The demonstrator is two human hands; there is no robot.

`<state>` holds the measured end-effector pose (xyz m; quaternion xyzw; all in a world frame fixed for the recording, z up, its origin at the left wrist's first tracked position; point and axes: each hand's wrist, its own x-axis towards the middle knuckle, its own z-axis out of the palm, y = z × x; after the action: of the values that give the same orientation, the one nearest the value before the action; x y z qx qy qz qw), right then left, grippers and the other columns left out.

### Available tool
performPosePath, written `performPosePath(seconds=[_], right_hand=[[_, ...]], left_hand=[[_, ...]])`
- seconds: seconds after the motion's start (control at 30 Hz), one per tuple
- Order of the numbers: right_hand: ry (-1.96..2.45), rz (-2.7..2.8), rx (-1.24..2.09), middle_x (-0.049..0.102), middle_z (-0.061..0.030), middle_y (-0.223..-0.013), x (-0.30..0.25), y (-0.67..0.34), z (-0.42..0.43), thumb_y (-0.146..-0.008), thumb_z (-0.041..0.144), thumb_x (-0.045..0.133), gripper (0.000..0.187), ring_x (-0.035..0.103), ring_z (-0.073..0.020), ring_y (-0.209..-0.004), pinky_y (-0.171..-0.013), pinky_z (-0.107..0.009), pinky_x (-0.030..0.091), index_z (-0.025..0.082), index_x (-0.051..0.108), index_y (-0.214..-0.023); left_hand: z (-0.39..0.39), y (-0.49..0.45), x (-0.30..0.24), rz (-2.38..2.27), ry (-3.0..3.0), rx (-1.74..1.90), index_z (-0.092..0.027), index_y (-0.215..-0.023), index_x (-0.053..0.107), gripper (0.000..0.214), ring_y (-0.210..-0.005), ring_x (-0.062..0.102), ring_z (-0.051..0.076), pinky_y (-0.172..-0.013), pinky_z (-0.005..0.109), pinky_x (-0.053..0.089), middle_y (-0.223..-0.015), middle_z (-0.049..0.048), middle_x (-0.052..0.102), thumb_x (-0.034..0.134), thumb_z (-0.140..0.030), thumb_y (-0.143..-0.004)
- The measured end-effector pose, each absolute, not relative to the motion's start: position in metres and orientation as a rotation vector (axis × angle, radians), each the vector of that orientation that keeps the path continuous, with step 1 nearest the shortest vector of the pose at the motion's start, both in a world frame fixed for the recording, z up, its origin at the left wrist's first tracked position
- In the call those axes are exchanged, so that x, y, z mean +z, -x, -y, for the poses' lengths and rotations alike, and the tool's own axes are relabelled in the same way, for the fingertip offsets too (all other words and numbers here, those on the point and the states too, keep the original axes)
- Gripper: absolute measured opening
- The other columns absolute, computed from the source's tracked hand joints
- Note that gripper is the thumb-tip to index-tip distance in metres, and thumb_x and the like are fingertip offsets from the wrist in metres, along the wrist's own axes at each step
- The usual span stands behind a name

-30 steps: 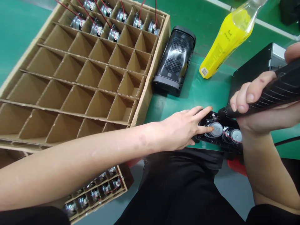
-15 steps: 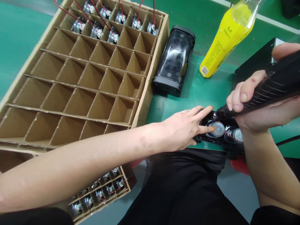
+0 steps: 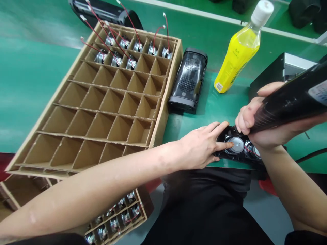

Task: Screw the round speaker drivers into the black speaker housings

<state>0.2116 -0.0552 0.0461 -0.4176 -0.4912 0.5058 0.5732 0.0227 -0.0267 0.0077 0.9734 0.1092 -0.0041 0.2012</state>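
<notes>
My left hand (image 3: 203,145) lies with spread fingers on a black speaker housing (image 3: 227,156) at the bench's front edge. One fingertip touches the round silver back of a speaker driver (image 3: 237,145) set in it. A second speaker driver (image 3: 252,149) sits to the right, partly behind my right wrist. My right hand (image 3: 251,119) is wrapped around a thick black electric screwdriver (image 3: 291,98), slanting down toward the housing near the left fingers. The screwdriver's tip is hidden by my fingers and the dark housing.
A cardboard divider box (image 3: 156,136) holds several wired speaker drivers in its far cells. Beside it lie a black speaker (image 3: 190,80) and, farther right, a yellow bottle (image 3: 236,58). A black box (image 3: 268,75) stands behind my right hand. Another divider box (image 3: 143,217) sits below the bench.
The view has shifted, showing more of the bench's far side. The screwdriver and my right hand have moved slightly left over the housing. My left hand stays on it.
</notes>
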Motion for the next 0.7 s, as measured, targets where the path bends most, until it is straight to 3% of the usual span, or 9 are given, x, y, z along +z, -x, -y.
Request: performPosePath(seconds=[0.13, 0.6, 0.7], right_hand=[[0.753, 1.162, 1.028, 0.043, 0.003, -0.057, 0.031, -0.208, 0.053, -0.078, 0.092, 0.061, 0.076, 0.038, -0.0088, -0.038, -0.035, -0.02, 0.032, 0.02, 0.059, -0.1], [0.862, 1.062, 1.142, 0.043, 0.0018, -0.059, 0.016, -0.216, 0.06, -0.061, 0.097, 0.071, 0.086, 0.037, -0.0087, -0.042, -0.038, -0.021, 0.032, 0.019, 0.059, -0.095], [0.884, 1.065, 1.135, 0.043, 0.0015, -0.059, 0.013, -0.219, 0.06, -0.06, 0.098, 0.07, 0.088, 0.039, -0.0101, -0.045, -0.04, -0.022, 0.036, 0.02, 0.059, -0.098]], left_hand=[[0.029, -0.022, 0.006, -0.303, -2.717, 0.02, -0.027, -0.159, 0.051, 0.061, -0.15, 0.04, 0.045, -0.122, 0.055, 0.04, -0.168, 0.0233, 0.027, 0.065, -0.039, -0.101], [0.029, -0.03, 0.005, -0.285, -2.726, 0.028, -0.028, -0.155, 0.056, 0.063, -0.137, 0.051, 0.041, -0.116, 0.051, 0.045, -0.158, 0.0218, 0.036, 0.071, -0.041, -0.095], [0.024, -0.035, -0.004, -0.246, -2.733, 0.08, -0.015, -0.151, 0.056, 0.073, -0.134, 0.052, 0.041, -0.114, 0.049, 0.047, -0.153, 0.0257, 0.04, 0.077, -0.041, -0.087]])
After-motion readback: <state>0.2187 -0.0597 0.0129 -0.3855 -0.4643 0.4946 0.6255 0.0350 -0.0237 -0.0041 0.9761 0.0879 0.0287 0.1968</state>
